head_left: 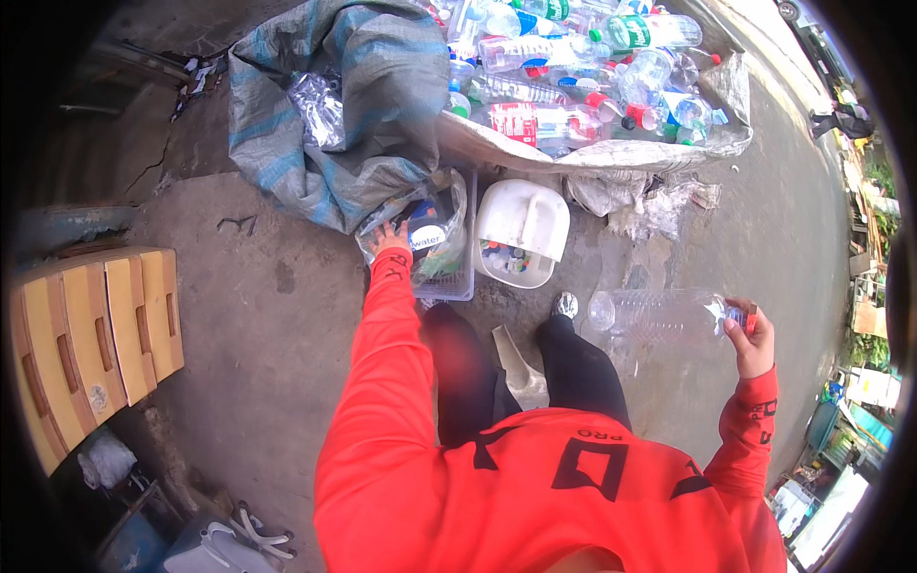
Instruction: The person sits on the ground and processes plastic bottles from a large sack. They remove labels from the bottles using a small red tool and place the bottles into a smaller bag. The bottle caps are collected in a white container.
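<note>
Ahead of you gapes the pale sack (611, 156), probably so its heaped bottles (521, 89) are within reach; the grey-blue sack (382, 86) slumps beside it. The clear bin (457, 289) and white tub (523, 205) sit near your shoes (565, 304), seemingly for easy access. Over the bin, your left hand (390, 239) spreads on the clear bag (449, 205); I can't tell whether it grips. At your right, your right hand (752, 344) closes on the clear bottle (659, 315) by its neck end, perhaps because that's narrowest. Smallest, colourful caps (504, 258) fill the tub's opening.
</note>
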`<control>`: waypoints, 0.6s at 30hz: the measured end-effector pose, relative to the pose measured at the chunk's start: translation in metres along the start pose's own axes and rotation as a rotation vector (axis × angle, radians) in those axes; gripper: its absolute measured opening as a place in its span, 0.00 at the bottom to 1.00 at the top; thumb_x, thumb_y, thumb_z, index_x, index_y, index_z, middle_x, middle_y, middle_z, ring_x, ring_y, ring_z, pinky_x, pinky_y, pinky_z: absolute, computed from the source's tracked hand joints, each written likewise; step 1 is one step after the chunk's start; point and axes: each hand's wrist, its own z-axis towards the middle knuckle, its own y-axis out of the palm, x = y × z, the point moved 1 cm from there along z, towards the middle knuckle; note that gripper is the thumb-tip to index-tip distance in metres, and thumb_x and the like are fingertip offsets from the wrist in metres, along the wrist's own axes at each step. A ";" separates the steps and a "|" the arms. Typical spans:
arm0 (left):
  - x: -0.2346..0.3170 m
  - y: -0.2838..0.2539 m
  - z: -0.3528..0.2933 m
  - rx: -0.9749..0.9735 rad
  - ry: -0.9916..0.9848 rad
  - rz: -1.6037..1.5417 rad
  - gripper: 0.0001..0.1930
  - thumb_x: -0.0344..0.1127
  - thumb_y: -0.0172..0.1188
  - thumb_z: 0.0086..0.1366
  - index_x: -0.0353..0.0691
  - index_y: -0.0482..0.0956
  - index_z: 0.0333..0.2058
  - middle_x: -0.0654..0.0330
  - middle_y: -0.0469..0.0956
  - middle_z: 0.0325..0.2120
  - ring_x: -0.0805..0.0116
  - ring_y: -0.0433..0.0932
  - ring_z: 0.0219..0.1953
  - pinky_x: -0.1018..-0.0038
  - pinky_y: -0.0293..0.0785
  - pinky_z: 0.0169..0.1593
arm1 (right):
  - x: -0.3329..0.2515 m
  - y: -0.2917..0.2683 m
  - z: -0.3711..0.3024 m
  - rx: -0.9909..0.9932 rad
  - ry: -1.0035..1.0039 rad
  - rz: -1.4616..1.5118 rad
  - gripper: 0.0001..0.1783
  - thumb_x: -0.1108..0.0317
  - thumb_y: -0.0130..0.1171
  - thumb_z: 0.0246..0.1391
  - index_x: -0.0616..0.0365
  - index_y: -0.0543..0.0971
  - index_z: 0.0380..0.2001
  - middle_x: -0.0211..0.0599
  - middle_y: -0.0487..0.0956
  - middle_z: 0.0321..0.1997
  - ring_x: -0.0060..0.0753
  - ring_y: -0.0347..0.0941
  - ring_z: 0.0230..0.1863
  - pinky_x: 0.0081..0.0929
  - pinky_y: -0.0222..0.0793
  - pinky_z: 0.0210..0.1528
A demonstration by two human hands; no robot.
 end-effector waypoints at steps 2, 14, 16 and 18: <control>0.007 -0.003 -0.008 0.045 -0.063 -0.050 0.32 0.38 0.53 0.55 0.56 0.54 0.60 0.52 0.50 0.61 0.50 0.53 0.61 0.58 0.53 0.60 | -0.010 0.009 0.006 -0.010 -0.039 0.025 0.14 0.73 0.56 0.47 0.66 0.73 0.39 0.31 0.74 0.30 0.19 0.67 0.32 0.18 0.64 0.37; 0.208 -0.285 -0.268 -0.637 1.279 -1.396 0.41 0.42 0.65 0.52 0.35 0.52 0.58 0.46 0.67 0.47 0.64 0.68 0.48 0.70 0.68 0.48 | -0.165 -0.011 0.029 0.024 -0.436 0.559 0.23 0.59 0.58 0.47 0.61 0.72 0.44 0.25 0.73 0.31 0.12 0.64 0.27 0.14 0.62 0.30; 0.215 -0.296 -0.271 -0.525 1.186 -1.535 0.37 0.40 0.65 0.52 0.33 0.55 0.55 0.51 0.69 0.45 0.66 0.69 0.47 0.71 0.69 0.46 | -0.162 -0.005 0.026 0.036 -0.408 0.532 0.29 0.59 0.64 0.43 0.64 0.70 0.47 0.30 0.75 0.33 0.18 0.69 0.35 0.19 0.66 0.38; 0.227 -0.307 -0.283 -0.354 1.199 -1.536 0.35 0.39 0.64 0.53 0.33 0.56 0.55 0.54 0.70 0.44 0.67 0.69 0.47 0.73 0.69 0.46 | -0.154 0.010 0.020 0.035 -0.449 0.386 0.32 0.58 0.67 0.39 0.67 0.70 0.45 0.34 0.76 0.36 0.21 0.70 0.38 0.21 0.65 0.43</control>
